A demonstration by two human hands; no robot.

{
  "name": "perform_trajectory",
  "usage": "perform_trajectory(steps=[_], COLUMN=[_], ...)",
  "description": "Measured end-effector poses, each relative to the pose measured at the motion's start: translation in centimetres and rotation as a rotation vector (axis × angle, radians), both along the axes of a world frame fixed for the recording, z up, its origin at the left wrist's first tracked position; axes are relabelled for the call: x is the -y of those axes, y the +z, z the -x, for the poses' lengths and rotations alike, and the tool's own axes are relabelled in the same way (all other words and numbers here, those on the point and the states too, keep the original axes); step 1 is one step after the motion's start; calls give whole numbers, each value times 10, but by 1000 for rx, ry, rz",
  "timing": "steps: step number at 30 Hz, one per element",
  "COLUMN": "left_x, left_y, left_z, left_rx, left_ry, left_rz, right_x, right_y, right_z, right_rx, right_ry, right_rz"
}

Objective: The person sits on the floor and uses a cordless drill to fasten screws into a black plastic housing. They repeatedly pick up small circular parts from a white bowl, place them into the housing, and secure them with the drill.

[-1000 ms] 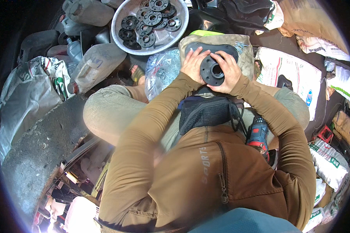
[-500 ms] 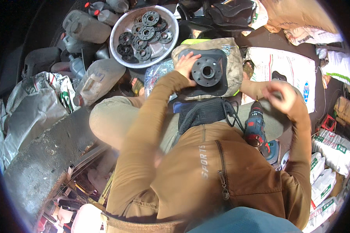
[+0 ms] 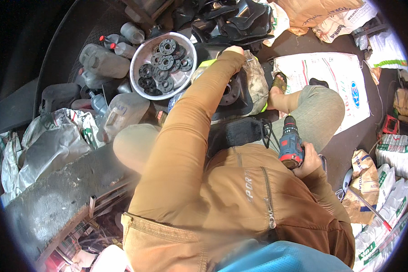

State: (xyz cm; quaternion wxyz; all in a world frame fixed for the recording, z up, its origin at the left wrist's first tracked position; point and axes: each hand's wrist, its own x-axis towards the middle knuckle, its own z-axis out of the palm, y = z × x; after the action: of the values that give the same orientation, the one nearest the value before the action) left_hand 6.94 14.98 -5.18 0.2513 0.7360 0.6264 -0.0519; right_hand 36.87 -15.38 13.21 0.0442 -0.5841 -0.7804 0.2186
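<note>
My right hand [image 3: 309, 159] is closed around the handle of a blue and black cordless drill [image 3: 290, 144], whose chuck points away from me above my right thigh. My left arm stretches forward, and my left hand [image 3: 235, 50] is at the far side of a camouflage cushion [image 3: 257, 80], close to a pile of black moulded parts [image 3: 240, 22]. The fingers of that hand are hidden. Beneath the left forearm, a black round flange [image 3: 231, 93] shows only in part. It rests on a black plate [image 3: 246, 103] on the cushion between my legs.
A grey basin [image 3: 133, 75] of black flanges stands at the front left, beside several plastic jugs [image 3: 105, 61]. White sacking [image 3: 322, 59] lies beyond my right leg. Bags [image 3: 385, 213] and a red-handled rod [image 3: 371, 209] are at the right. A dark beam [image 3: 63, 181] runs along the left.
My left hand has left the flange and reached farther forward. My right hand has come back from near the drill's tip to grip its handle, and the drill has been raised and turned.
</note>
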Motion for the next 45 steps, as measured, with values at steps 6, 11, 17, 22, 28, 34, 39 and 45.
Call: perform_trajectory(steps=[6,11,17,22,28,34,39,45], left_x=[-8,-39,-42,-10,13,53,129,191], left_y=[-1,13,62,110,190,251,219,164], left_z=[-10,-32,-40,-21,-22,18,86,78], left_rx=[-145,-335,-246,-221,-241,-54,581,1100], left_ry=[-281,-374,-419,-468,-608,-596,-42,203], left_rz=[172,99,-71,-139,-280,-452,-436,-569], right_x=[2,-3,-7,-14,-12,-12,-37,-68], right_y=[-5,0,-10,-2,0,-1,32,116], right_z=[-1,-4,2,2,9,-21,-27,7], right_rx=[-24,-37,-84,-120,-87,-100,-477,-627], right_ry=[15,32,149,65,77,115,-213,-31], right_rz=[-39,10,-26,214,168,156,570,739])
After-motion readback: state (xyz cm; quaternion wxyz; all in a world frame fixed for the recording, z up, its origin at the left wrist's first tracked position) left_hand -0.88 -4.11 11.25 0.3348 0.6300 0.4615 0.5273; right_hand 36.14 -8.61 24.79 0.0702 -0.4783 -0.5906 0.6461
